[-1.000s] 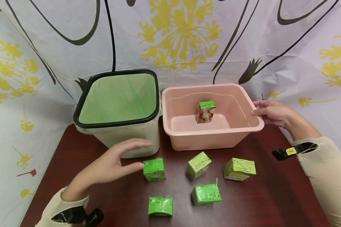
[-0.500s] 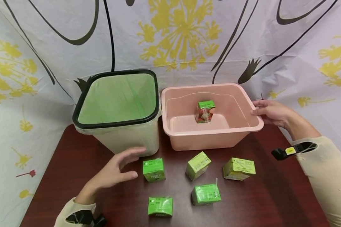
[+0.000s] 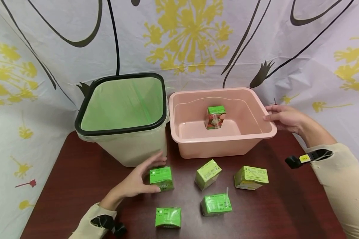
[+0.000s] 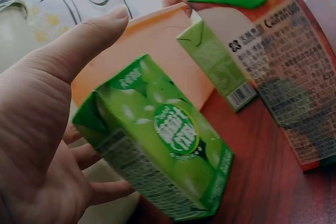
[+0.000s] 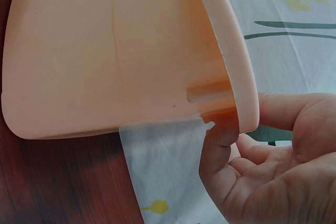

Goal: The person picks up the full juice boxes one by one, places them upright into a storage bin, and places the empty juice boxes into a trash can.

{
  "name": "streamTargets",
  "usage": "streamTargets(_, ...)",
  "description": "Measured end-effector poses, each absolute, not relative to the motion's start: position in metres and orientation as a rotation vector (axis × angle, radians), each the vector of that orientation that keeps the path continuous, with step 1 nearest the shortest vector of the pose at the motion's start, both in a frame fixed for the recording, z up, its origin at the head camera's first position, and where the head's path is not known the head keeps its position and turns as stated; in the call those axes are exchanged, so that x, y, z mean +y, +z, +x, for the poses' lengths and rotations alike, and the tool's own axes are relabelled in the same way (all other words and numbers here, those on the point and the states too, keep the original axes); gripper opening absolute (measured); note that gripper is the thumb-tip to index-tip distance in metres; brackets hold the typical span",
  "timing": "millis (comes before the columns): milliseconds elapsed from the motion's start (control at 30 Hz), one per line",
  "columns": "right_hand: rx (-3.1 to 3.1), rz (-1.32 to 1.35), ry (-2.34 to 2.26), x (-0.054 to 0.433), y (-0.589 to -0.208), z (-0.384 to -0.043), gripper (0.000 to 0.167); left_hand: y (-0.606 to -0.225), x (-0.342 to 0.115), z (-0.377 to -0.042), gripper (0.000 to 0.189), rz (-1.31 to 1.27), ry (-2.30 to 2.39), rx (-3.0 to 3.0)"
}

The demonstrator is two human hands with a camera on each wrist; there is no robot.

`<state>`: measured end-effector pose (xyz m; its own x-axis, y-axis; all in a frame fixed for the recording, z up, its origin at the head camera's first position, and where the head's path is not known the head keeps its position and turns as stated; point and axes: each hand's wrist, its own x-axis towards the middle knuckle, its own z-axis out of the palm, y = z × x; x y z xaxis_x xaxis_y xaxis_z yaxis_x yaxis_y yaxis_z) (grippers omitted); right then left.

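The left hand (image 3: pixel 134 183) seems to be at the reaching step: its thumb and fingers are spread wide around a green juice box (image 3: pixel 161 179) on the table (image 3: pixel 266 212), just in front of the bin (image 3: pixel 134 149), and I can't tell if they touch it. The right hand (image 3: pixel 288 120) pinches the edge of the pink tub (image 3: pixel 212 147). Next, the left fingers likely need to close snugly on the box's sides.

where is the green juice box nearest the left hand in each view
Head: green juice box, lower half, slightly left of centre, beside the left hand.
Left wrist: large, just below the middle.
Right wrist: not in it.
Shared landmark: the pink tub, visible in all three, behind the box in the left wrist view.
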<state>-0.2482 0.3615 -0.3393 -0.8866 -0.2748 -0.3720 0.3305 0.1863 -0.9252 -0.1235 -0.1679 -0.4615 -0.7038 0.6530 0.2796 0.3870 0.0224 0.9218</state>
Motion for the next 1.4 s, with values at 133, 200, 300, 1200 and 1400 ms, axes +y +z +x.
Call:
streamTargets(133,2.009,0.050,-1.746,0.361,-0.339,-0.248,0.023,-0.469,-0.162,-0.125,0.105,1.064,1.713,2.087)
streamTargets(200,2.018,0.050,-1.733,0.361,-0.339,-0.248,0.023,-0.471,-0.159,-0.125,0.102,1.042,1.698,2.094)
streamTargets(300,2.034,0.052,-1.715,0.361,-0.339,-0.249,0.023,-0.474,-0.156,-0.124,0.094,1.017,1.703,2.085)
streamTargets(1200,2.025,0.061,-1.722,0.360,-0.339,-0.250,0.022,-0.446,-0.150,-0.121,0.055,0.909,1.729,2.104)
streamTargets(1400,2.032,0.059,-1.717,0.361,-0.339,-0.250,0.021,-0.417,-0.143,-0.124,0.056,0.936,1.718,2.074)
